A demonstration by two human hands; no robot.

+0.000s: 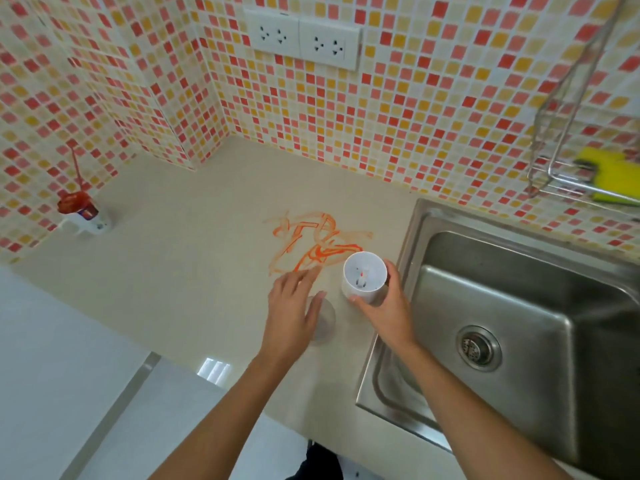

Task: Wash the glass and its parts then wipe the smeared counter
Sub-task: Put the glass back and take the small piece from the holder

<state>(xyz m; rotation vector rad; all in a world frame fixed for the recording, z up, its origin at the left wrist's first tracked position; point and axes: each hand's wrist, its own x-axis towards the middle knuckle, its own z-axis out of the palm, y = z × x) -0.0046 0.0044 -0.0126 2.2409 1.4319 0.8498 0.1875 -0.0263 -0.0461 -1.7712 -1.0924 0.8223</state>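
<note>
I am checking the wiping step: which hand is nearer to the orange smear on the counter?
Left. The left hand reaches so its fingers touch the orange smear's near edge. The right hand holds the white cup just beside the smear.

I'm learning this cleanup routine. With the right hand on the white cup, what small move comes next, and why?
Probably lift the white cup rightward over the sink. The right hand already wraps it, it shows red residue inside, and the basin sits just beside it. The left hand hovers open over a clear part, and the smear can wait.
</note>
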